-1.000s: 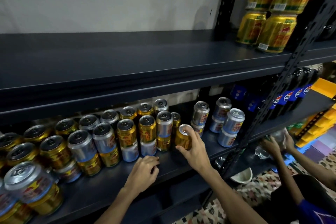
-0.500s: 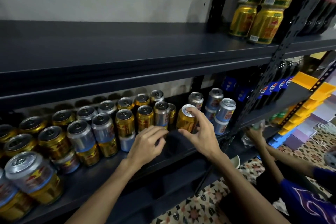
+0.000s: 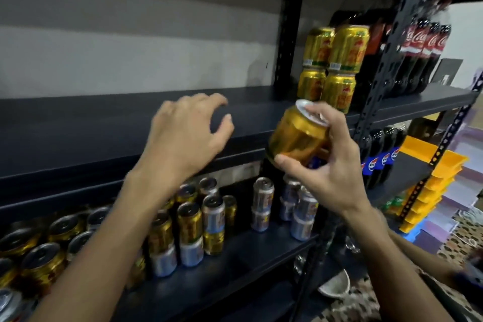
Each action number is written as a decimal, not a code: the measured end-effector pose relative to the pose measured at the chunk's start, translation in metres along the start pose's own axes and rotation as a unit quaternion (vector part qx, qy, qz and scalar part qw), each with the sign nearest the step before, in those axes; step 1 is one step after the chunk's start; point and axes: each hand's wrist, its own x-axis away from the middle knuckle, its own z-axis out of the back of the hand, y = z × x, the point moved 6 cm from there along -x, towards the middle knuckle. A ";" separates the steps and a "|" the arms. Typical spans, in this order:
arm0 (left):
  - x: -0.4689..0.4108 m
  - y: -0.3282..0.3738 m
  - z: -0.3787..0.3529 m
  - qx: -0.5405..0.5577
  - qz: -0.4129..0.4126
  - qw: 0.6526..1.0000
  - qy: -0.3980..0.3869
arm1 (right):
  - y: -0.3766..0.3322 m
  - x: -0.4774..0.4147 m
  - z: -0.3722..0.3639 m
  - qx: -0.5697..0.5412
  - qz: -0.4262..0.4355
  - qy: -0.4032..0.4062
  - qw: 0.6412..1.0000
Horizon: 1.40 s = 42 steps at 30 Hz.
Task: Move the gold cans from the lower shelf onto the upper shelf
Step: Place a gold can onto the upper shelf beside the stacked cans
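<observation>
Since the right hand [image 3: 332, 165] has raised one tilted gold aluminium can [image 3: 296, 136] from the lower shelf [image 3: 235, 264] to the dark metal upper shelf's [image 3: 104, 123] front edge, placement follows; left hand [image 3: 188, 131] open, empty.

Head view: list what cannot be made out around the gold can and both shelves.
- Gold can in the right hand: label blurred by motion, unreadable; fingers cover part of its top.
- Lower shelf: the left forearm hides some cans, and the left picture edge cuts off others, so no count.
- Left hand: whether it touches the upper shelf is unclear.
</observation>
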 end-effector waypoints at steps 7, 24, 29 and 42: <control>-0.014 -0.043 -0.043 -0.031 0.152 0.955 -0.253 | 0.048 -0.089 -0.007 0.029 -0.059 -0.030 0.997; -0.010 -0.044 -0.048 -0.044 0.158 0.935 -0.315 | 0.135 -0.131 -0.039 0.086 -0.193 -0.111 0.971; -0.010 -0.046 -0.050 -0.043 0.163 0.935 -0.312 | 0.142 -0.126 -0.040 0.092 -0.203 -0.141 0.964; -0.026 -0.045 -0.054 -0.070 0.173 0.925 -0.332 | 0.143 -0.128 -0.047 0.140 -0.221 -0.162 0.951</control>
